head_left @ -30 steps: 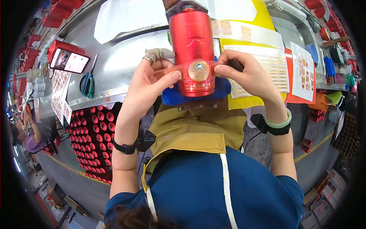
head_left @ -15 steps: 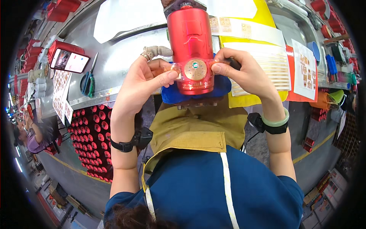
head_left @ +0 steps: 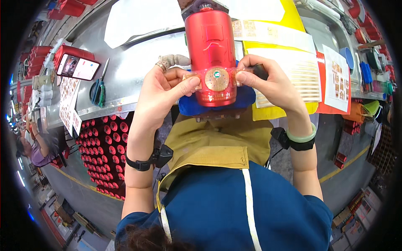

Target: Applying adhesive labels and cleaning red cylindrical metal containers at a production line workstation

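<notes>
A glossy red metal bottle [head_left: 209, 39] lies at the table edge on a blue cloth pad [head_left: 247, 100], its neck against a dark holder [head_left: 192, 9]. Across its lower body stretches a clear film decal [head_left: 216, 79] bearing a round gold emblem. My left hand [head_left: 165, 90] pinches the film's left end between thumb and fingers; a grey knitted finger cover [head_left: 172, 61] sits on one of its fingers. The right end is pinched by my right hand [head_left: 268, 79], close against the bottle's side. Whether the film touches the bottle all over, I cannot tell.
Striped decal sheets [head_left: 289, 79] lie on a yellow folder [head_left: 268, 113] to the right, beside a red folder [head_left: 324, 108]. Scissors [head_left: 99, 90] and a phone [head_left: 77, 67] are at left. Below the table stand several rows of red bottles [head_left: 104, 154].
Both hands keep their pinch on the film. The view has shifted slightly; the emblem stays over nearly the same spot on the bottle.
</notes>
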Tool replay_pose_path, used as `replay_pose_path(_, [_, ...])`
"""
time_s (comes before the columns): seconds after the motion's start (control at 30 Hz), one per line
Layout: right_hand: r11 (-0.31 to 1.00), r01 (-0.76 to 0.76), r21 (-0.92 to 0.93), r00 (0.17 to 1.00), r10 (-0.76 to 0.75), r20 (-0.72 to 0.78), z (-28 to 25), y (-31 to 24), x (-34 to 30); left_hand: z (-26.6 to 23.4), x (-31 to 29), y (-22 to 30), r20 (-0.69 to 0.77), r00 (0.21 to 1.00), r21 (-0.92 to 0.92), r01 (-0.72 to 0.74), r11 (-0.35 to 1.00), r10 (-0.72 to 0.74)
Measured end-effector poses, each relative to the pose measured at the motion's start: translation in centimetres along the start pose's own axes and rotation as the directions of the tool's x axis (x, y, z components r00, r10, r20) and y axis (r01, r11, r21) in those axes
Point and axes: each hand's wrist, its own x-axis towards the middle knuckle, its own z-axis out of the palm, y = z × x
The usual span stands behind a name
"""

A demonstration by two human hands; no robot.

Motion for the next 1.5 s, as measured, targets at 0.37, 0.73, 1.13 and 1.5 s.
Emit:
replay_pose_path(0.37, [0.999,-0.028,-0.030,0.999,0.028,-0.019,-0.01,0.31,0.01,-0.16,-0.01,0.00,0.020,0.999,0.006,-0.031,1.000,0.030])
replay_pose_path(0.73, [1.000,-0.025,-0.009,0.999,0.024,-0.035,0.16,0.35,0.04,-0.28,0.08,-0.20,0.013,1.000,0.021,-0.028,0.999,0.028])
replay_pose_path(1.13, [1.000,-0.012,0.010,0.999,0.013,-0.032,0.17,0.47,0.03,-0.30,0.11,-0.08,0.024,0.999,0.040,-0.023,0.999,0.022])
replay_pose_path(1.5, [0.999,-0.031,-0.024,0.999,0.030,-0.040,0.13,0.35,0.00,-0.25,0.13,0.02,0.009,1.000,0.037,-0.013,0.999,0.012])
